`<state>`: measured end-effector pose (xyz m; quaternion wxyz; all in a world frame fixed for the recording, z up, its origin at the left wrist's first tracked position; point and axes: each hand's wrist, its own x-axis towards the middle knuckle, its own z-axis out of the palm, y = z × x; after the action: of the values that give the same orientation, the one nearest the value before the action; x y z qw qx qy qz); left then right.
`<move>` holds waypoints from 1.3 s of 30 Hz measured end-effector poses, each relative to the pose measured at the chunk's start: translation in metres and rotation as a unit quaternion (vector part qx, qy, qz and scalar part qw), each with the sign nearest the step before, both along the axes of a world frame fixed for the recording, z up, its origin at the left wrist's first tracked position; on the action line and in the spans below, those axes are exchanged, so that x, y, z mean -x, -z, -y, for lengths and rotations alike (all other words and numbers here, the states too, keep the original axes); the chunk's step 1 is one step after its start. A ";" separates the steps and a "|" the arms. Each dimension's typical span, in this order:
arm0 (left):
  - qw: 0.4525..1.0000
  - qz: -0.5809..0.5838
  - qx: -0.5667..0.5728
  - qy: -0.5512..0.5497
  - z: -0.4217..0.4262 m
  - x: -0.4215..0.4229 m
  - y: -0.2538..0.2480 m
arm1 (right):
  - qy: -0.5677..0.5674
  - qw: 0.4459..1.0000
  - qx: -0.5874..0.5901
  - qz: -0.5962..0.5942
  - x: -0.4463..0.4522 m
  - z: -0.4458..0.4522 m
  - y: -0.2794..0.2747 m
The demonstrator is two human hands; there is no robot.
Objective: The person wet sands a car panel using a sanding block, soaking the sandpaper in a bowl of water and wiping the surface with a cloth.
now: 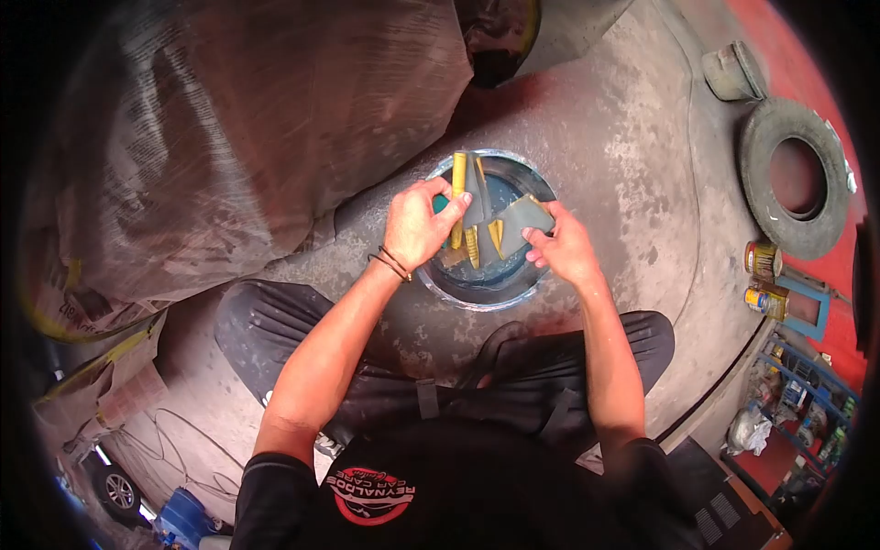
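My left hand is closed on a curled sheet of sandpaper, grey on one face and yellow on the other, with a yellow rolled edge standing upright. Between thumb and fingers, my right hand pinches a flatter grey sandpaper piece. Both hands are over a round basin with a pale rim, which has water in it. Other yellow-backed strips show between the hands; whether they are held or lie in the basin, I cannot tell. A green item is partly hidden behind my left hand.
A car body under a draped cover stands close on the left. Along the red wall at right are a bucket, a tyre, several cans and a blue shelf rack. My crossed legs border the basin's near side.
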<state>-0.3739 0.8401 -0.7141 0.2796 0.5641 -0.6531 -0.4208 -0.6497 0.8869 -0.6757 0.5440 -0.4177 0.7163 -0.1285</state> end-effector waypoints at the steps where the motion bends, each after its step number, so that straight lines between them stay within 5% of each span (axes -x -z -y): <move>1: 0.999 0.017 0.041 -0.006 -0.002 -0.001 0.000 | -0.034 0.997 -0.006 -0.072 -0.005 -0.001 -0.003; 4: 0.998 0.051 0.030 -0.008 -0.004 -0.001 -0.006 | -0.181 0.890 0.316 -0.276 -0.003 -0.017 0.043; 7: 0.996 0.050 0.065 0.021 -0.012 0.000 0.003 | -0.017 0.982 0.186 0.014 -0.029 0.003 0.003; 10: 0.995 0.053 0.066 0.049 -0.021 0.007 0.004 | -0.026 0.978 0.153 0.137 -0.040 0.011 0.013; 14: 0.995 0.075 0.038 0.060 -0.025 0.019 -0.006 | -0.045 0.982 0.160 0.085 -0.036 0.008 0.027; 21: 0.998 -0.009 0.054 -0.017 -0.023 0.029 0.017 | 0.152 0.930 0.101 0.320 -0.038 0.007 0.013; 25: 0.988 -0.124 -0.057 -0.065 -0.020 0.034 0.021 | 0.148 0.951 0.162 0.219 -0.033 0.005 0.052; 26: 0.959 -0.260 -0.105 -0.032 -0.018 0.036 0.046 | 0.134 0.961 0.179 0.163 -0.039 0.003 0.057; 27: 0.891 -0.362 -0.273 -0.026 -0.019 0.035 0.032 | 0.119 0.968 0.195 0.106 -0.047 0.001 0.059; 28: 0.912 -0.349 -0.214 -0.016 -0.023 0.043 0.033 | 0.010 0.963 0.263 -0.060 -0.061 0.001 0.028; 29: 0.930 -0.334 -0.153 -0.005 -0.026 0.052 0.036 | -0.014 0.931 0.355 -0.079 -0.066 -0.002 0.042; 32: 0.991 -0.052 -0.125 -0.011 -0.006 0.044 0.072 | -0.078 0.901 0.364 -0.223 -0.062 0.003 0.067; 34: 0.986 0.132 -0.097 0.041 0.001 0.049 0.088 | -0.122 0.889 0.262 -0.355 -0.053 0.021 0.091; 39: 0.917 0.355 -0.112 0.143 -0.019 0.079 0.118 | -0.262 0.854 0.161 -0.420 -0.055 0.037 0.185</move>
<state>-0.4530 0.8587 -0.8319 -0.0990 0.6048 -0.7314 -0.2990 -0.5944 0.8498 -0.8603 0.1298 -0.6859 0.7099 0.0933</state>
